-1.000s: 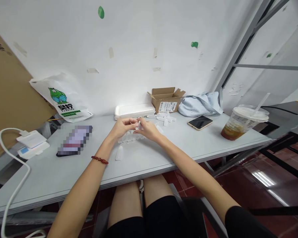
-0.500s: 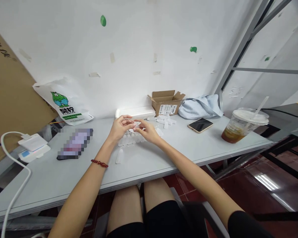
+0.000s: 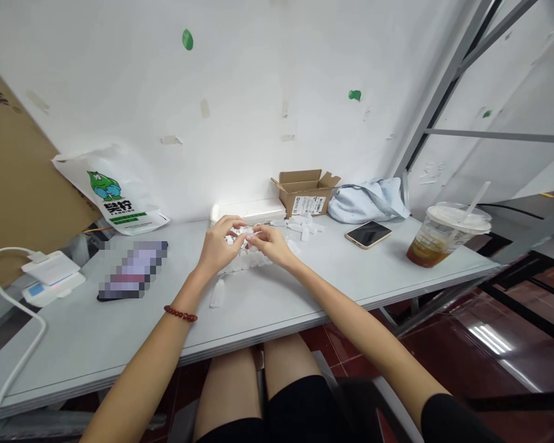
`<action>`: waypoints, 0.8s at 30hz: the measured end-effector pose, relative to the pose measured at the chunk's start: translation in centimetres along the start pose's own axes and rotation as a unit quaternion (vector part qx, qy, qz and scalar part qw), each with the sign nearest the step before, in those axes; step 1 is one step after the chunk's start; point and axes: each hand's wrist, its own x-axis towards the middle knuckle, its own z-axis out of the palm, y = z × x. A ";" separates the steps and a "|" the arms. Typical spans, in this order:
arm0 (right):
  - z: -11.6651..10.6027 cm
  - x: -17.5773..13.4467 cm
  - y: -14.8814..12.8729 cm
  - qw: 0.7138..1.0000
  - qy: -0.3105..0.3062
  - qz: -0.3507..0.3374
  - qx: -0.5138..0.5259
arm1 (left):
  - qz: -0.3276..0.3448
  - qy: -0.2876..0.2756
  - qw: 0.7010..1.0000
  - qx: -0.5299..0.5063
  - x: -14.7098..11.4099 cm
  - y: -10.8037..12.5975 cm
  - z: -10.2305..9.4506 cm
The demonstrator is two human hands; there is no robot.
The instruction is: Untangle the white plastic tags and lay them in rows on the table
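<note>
My left hand [image 3: 220, 245], with a red bead bracelet on the wrist, is closed in a pinch at the fingertips. Facing it, my right hand [image 3: 273, 246] pinches from the other side. Between the fingertips is a small translucent white piece [image 3: 248, 232], mostly covered by the fingers. Just below the hands lies a cluster of similar white pieces [image 3: 244, 261], partly hidden by them. One elongated translucent piece [image 3: 217, 294] lies apart, nearer the table's front edge. More loose white pieces [image 3: 306, 226] are scattered right of my right hand.
An open cardboard box [image 3: 303, 189] and a long white foam-like block [image 3: 253, 210] stand by the wall. Right are a grey-blue cloth bundle [image 3: 367, 202], a phone [image 3: 368, 234] and a drink cup [image 3: 436, 243]. Left are a plastic bag [image 3: 120, 203], another phone [image 3: 136, 271] and a corded charger [image 3: 53, 277].
The view has shifted slightly to the right. Both hands stay together over the cluster; the left fingers have spread and shifted a little around the small piece.
</note>
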 end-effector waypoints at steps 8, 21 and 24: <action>0.2 -0.3 -0.5 0.999 0.005 0.048 0.018 | 0.089 -0.109 0.987 0.077 -0.6 0.3 -0.7; 0.6 -2.0 -2.1 0.923 -0.371 0.101 -0.023 | -0.018 -0.204 0.973 0.108 -7.3 1.7 -5.6; 1.1 -2.2 -1.8 0.878 -0.460 0.125 -0.046 | -0.048 -0.252 0.962 0.098 -8.5 2.0 -6.3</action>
